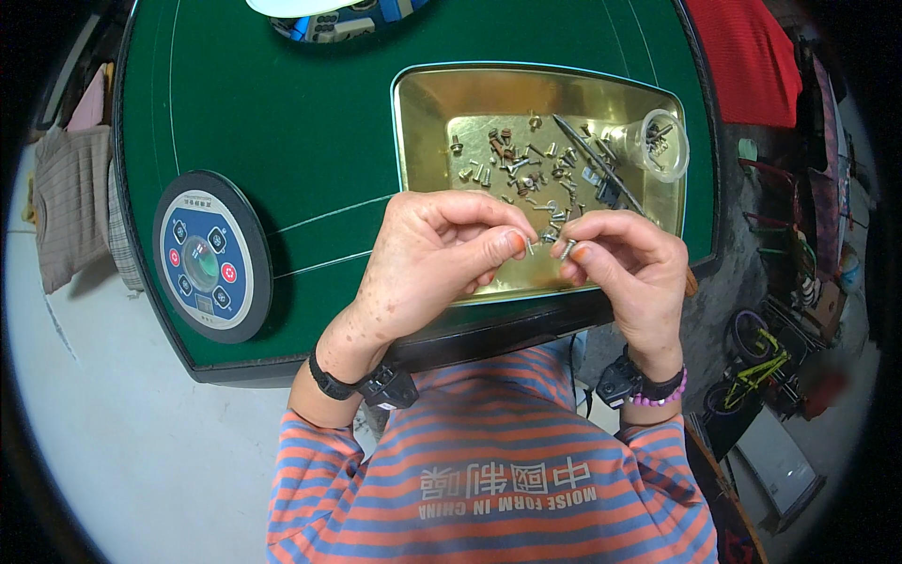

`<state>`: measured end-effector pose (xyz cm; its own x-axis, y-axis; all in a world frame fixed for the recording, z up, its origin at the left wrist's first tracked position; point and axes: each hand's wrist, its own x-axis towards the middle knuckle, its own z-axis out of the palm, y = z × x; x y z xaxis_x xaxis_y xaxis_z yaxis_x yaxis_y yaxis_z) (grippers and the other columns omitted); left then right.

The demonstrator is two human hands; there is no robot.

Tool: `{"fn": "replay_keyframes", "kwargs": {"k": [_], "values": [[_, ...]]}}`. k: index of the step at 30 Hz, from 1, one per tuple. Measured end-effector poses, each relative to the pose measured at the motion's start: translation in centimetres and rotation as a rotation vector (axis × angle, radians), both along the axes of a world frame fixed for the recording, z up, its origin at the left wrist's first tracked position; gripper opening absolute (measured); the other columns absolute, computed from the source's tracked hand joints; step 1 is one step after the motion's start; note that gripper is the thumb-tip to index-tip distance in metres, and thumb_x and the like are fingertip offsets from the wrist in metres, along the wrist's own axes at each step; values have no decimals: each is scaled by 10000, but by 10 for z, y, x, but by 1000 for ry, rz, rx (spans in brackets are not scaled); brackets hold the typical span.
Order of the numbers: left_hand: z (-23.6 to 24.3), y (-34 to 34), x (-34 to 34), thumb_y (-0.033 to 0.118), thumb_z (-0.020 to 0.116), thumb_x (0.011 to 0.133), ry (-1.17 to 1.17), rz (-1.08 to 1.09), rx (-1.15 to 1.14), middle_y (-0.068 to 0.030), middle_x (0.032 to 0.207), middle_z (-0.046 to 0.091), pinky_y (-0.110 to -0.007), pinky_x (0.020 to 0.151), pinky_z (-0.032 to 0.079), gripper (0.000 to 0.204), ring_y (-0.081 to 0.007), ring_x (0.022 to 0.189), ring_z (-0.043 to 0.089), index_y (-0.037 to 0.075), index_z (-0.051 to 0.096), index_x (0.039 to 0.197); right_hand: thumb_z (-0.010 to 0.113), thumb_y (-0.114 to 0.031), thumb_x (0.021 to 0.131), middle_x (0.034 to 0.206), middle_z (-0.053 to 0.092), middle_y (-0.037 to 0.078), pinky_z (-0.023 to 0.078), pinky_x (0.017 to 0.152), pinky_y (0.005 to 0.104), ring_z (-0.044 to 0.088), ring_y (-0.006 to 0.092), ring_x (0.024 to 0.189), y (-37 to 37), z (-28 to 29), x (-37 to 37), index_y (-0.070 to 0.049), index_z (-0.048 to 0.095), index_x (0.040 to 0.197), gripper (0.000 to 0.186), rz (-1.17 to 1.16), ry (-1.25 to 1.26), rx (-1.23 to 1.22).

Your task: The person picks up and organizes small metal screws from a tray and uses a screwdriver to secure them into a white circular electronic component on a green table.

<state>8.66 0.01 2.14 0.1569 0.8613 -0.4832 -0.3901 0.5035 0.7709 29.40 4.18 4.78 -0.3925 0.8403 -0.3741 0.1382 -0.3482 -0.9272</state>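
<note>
Both my hands are over the near side of a gold-coloured metal tin (427, 113). Thumb and forefinger of my left hand (437, 249) pinch a small thin screw (531, 247). A little to its right, my right hand (629, 258) pinches another screw (567, 249), whose threaded shank points out from the fingertips. The two screws are close but apart. Loose screws (526, 174) of several sizes, some rusty, lie spread on the tin's floor beyond my hands. A dark pointed rod (597, 160) lies slantwise among them.
In the tin's right part is a clear plastic cup (678, 150) with screws inside. A round control panel (209, 258) with buttons sits at the left of the green table (310, 122). A round object with a white top (301, 5) stands at the far edge.
</note>
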Motion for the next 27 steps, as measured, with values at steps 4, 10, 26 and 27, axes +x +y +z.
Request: {"fn": "replay_keyframes", "kwargs": {"k": [4,10,26,27], "values": [[3,1,-3,22,667,868,-24,44,-11,-31,769,641,-156,471,395,69,-29,556,520,-27,680,915,634,55,851,912,672,61,514,712,222,646,106,796,4,-2,18,47,663,975,128,-32,-239,248],[-3,0,-6,16,653,888,-34,134,59,15,740,609,-145,479,348,95,0,564,481,-29,658,971,655,66,800,862,645,88,448,590,255,563,129,655,8,-5,30,17,658,913,123,28,-614,601],[-8,-1,-7,40,641,906,-61,170,137,3,743,589,-160,484,354,106,-22,558,475,-35,631,979,710,-33,765,822,581,100,487,669,365,615,283,770,12,-30,11,-26,644,852,109,317,-667,708],[-8,-1,-8,40,641,906,-62,170,136,3,743,589,-160,484,354,106,-22,558,475,-35,631,979,701,-33,781,822,582,103,485,668,362,615,285,764,13,-28,12,-21,643,854,94,280,-647,663]]}}
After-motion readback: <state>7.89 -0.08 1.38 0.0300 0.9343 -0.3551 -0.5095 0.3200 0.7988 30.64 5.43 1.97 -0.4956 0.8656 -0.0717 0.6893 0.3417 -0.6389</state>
